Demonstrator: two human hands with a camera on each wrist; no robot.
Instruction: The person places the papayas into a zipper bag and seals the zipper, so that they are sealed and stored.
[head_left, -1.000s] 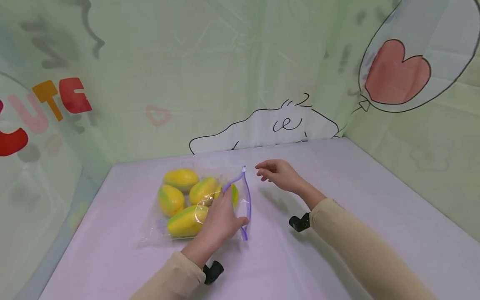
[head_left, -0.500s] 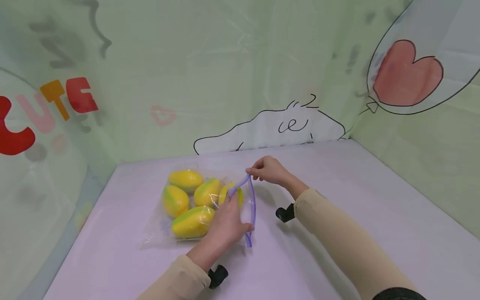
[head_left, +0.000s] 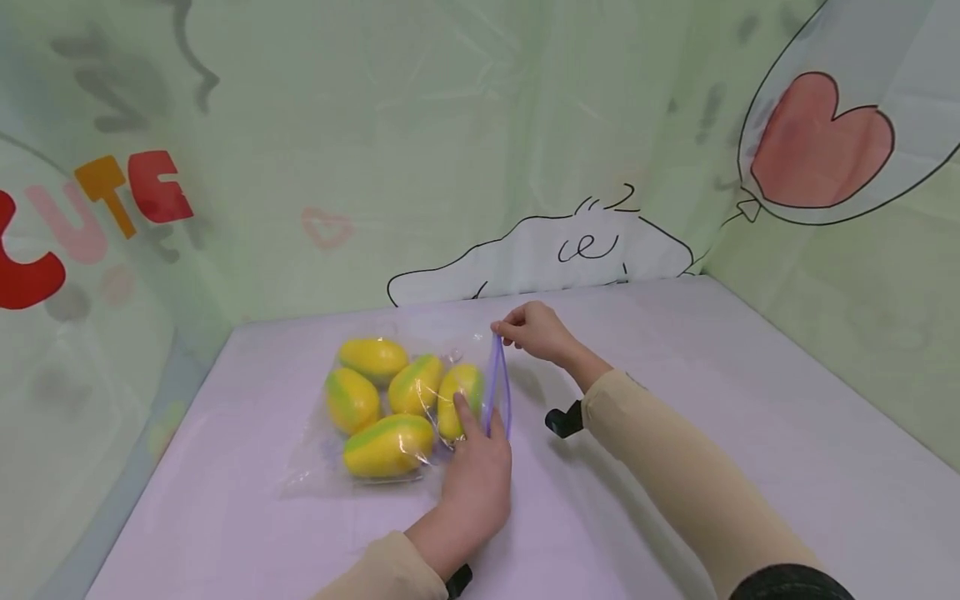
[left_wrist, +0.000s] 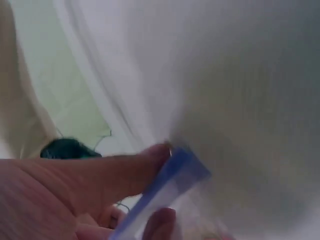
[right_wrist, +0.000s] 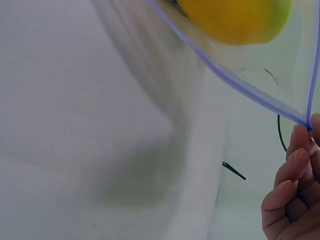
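Observation:
A clear zip bag (head_left: 315, 467) lies on its side on the table, with several yellow fruits shaded green, like mangoes (head_left: 388, 447), inside. Its purple zip strip (head_left: 492, 383) faces right, and the mouth gapes. My right hand (head_left: 542, 332) pinches the far end of the strip; in the right wrist view the two lips (right_wrist: 235, 84) spread apart from those fingertips. At the near end is my left hand (head_left: 478, 483), thumb and fingers gripping the strip (left_wrist: 167, 180) in the left wrist view. One of its fingers lies over the rightmost mango (head_left: 459, 392).
A pale lilac cloth covers the table (head_left: 645, 350). Behind and beside it hang green printed curtains (head_left: 450, 125) with letters, hearts and a balloon. Dark wrist cameras (head_left: 564, 419) sit under both wrists.
My right hand has come left to the bag's far corner and pinched it, then lifted slightly. My left hand has slid from the bag's upper side to the strip's near end.

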